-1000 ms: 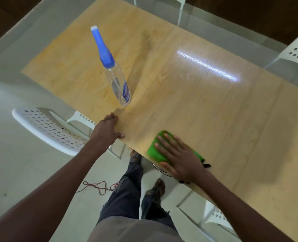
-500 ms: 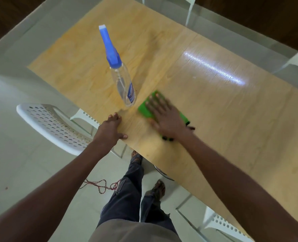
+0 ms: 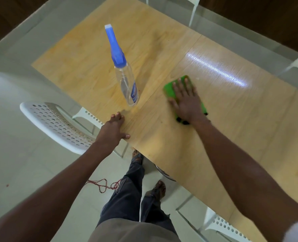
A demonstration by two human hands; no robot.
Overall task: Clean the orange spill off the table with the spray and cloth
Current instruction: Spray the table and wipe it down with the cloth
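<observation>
**Inspector:** Any legible markings to record?

**Assistant:** Only one surface carries print: a blue label low on the clear spray bottle, which stands upright on the table.

**Inspector:** Can it be read?

**Assistant:** No. White lettering runs lengthwise along the label, but it is too small and blurred to make out a word or brand.

**Inspector:** Anything on the bottle's blue trigger head?

**Assistant:** No marking can be seen there.

**Inspector:** The cloth?

**Assistant:** Plain green where it shows; no tag text or logo is readable.

**Inspector:** Table top, white chair?

**Assistant:** No numbers, signs or stickers are legible on either.
</observation>
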